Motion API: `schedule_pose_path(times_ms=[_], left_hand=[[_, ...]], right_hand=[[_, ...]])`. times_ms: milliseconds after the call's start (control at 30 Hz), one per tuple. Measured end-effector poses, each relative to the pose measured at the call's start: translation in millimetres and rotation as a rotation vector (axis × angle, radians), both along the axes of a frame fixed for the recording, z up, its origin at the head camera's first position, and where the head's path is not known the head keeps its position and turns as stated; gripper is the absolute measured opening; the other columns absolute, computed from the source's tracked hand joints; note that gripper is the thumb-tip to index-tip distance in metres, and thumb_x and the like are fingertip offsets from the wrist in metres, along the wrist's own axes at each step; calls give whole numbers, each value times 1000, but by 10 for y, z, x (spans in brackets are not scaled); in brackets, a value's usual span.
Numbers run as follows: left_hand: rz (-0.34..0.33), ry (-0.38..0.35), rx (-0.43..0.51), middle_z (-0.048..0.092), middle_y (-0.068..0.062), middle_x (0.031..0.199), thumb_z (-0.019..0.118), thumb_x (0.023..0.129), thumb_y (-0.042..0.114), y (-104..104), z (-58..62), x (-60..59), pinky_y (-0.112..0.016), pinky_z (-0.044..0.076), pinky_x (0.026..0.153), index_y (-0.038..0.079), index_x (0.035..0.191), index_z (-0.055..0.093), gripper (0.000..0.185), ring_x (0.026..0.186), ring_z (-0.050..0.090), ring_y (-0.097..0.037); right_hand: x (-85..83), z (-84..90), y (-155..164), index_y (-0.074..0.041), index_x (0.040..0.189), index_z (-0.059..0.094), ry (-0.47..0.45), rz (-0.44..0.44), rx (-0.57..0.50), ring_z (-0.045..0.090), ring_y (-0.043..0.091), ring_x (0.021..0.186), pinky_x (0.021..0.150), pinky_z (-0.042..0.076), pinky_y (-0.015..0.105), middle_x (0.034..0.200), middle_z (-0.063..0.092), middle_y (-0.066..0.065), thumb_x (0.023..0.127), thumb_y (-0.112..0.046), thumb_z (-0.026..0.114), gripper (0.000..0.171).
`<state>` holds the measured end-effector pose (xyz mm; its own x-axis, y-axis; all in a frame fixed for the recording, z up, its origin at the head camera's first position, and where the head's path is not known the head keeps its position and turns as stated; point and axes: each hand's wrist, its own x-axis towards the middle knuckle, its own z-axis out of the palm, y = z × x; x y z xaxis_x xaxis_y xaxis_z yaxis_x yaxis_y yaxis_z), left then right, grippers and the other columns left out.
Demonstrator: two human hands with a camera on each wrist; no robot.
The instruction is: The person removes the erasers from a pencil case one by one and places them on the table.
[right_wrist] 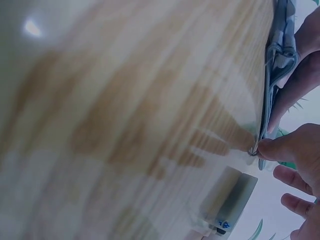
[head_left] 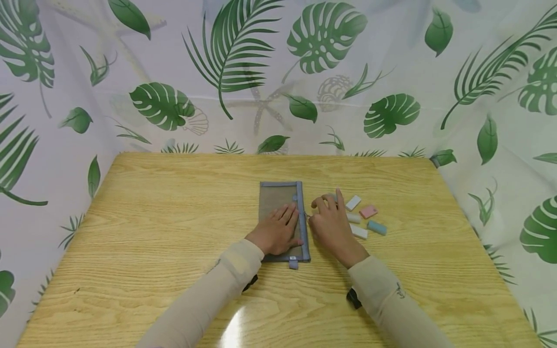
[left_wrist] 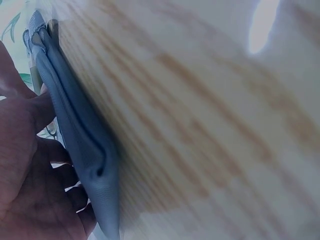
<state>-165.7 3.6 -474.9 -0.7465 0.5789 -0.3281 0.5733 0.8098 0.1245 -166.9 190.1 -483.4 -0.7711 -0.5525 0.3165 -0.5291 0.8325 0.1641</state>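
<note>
One grey mesh pouch (head_left: 283,220) and five small erasers (head_left: 363,217) are counted on the wooden table (head_left: 152,232): two white, one cream, one pink, one blue. The pouch, flat and blue-edged, is pressed down at table centre by the left hand (head_left: 276,232), fingers straight. Its zip pull (right_wrist: 254,150) is pinched by the right hand (head_left: 332,227), remaining fingers loosely spread, just beside the erasers.
</note>
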Motion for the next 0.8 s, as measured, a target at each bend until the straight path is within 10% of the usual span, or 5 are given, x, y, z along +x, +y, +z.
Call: schedule_pose_path(times_ms=[800], left_hand=[[5,-4,-1,5,-11,169,36,106,56,3,-18,-2,-40,13,125,6,163,12,80,156,6,-26]], right_hand=[[70,18,7,-10,68,77,0,20,22,52,38,115,114,24,69,108,64,10,88,-15,79,20]])
